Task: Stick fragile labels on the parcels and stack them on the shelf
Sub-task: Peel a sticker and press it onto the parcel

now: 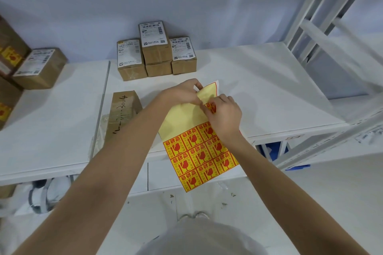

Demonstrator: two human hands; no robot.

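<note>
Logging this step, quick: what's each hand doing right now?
Left hand: pinching the label sheet at its top edge.
Right hand: pinching a fragile label, peeling it off.

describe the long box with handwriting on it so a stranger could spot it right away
Start at the white shelf top in front of the person. The long box lies near its front, just left of the yellow label sheet. Unlike the cluster of parcels by the wall, it has black handwriting on top and no white barcode label.
</note>
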